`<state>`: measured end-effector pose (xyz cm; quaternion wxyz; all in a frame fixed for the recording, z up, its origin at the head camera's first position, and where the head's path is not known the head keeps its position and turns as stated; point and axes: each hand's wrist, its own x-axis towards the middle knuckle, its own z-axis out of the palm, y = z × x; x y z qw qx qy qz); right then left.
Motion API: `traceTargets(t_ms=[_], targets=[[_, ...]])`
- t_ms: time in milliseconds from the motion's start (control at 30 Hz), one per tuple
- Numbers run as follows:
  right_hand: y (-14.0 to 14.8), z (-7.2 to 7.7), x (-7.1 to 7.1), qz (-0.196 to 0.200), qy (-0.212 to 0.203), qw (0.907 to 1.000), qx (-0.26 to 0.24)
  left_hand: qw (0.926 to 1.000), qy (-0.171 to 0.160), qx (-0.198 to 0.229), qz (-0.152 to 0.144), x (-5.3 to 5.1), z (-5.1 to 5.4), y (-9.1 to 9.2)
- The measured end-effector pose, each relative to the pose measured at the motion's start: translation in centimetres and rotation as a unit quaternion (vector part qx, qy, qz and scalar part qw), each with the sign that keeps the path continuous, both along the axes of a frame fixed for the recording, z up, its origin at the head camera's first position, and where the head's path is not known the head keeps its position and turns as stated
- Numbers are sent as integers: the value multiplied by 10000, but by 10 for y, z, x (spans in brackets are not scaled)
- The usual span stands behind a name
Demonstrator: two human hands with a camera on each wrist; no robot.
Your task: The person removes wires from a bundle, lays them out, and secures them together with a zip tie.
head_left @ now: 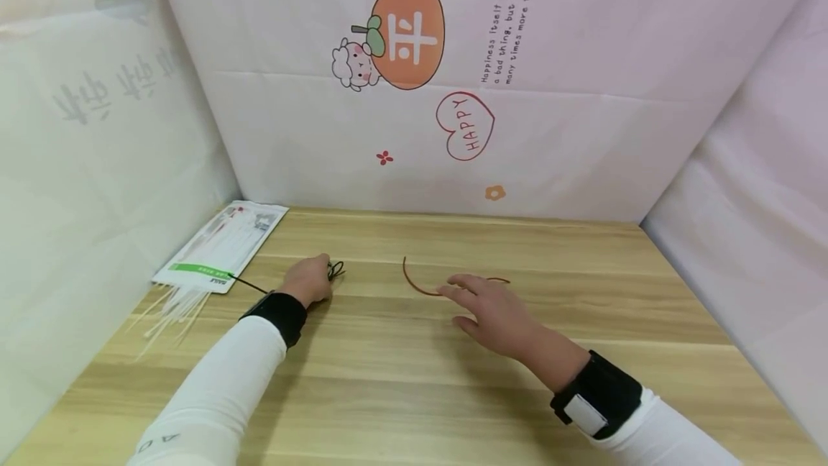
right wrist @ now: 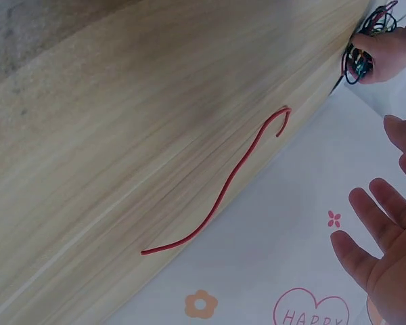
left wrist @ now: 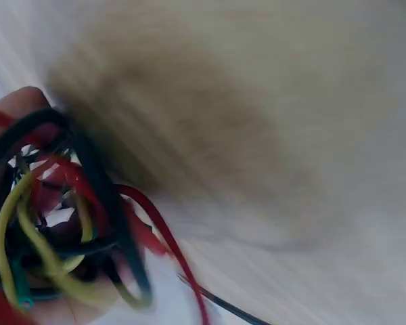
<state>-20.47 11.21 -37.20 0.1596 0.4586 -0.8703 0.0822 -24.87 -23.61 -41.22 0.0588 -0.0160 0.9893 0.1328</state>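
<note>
Right hand (head_left: 497, 313) spread above the red wire (right wrist: 229, 181)

Nearest us, reaching over the red wire from its near side, we see the right hand with its fingers parted, clear of that wire in the right wrist view. The red wire lies curved on the wooden worktop (head_left: 401, 387). To its left we find the left hand (head_left: 309, 280) gripping a tangled bundle (left wrist: 81, 183) of red, yellow and dark green wires. Well left of the red wire lies a white packet (head_left: 226, 243), pale strips (head_left: 181, 304) poking from its near end. Behind the red wire we see white printed cloth (head_left: 310, 149)
</note>
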Motion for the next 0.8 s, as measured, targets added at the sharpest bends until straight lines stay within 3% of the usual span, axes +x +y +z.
traceTargets(t_ms=[133,233,433,633,800], targets=[[1,0,-1,21,17,10000,-5,9997,53,-58,-211,1,-2,-3],[3,0,-2,-20,-58,10000,-49,9989,277,-58,-363,-1,0,0],[6,0,-3,-161,-177,9997,-102,9951,688,259,-665,-1,18,15],[1,0,-8,-183,-128,9992,-345,9903,613,610,-1092,10,38,41],[-7,4,-12,-273,-18,9980,-578,9836,579,1051,-1346,19,45,62]])
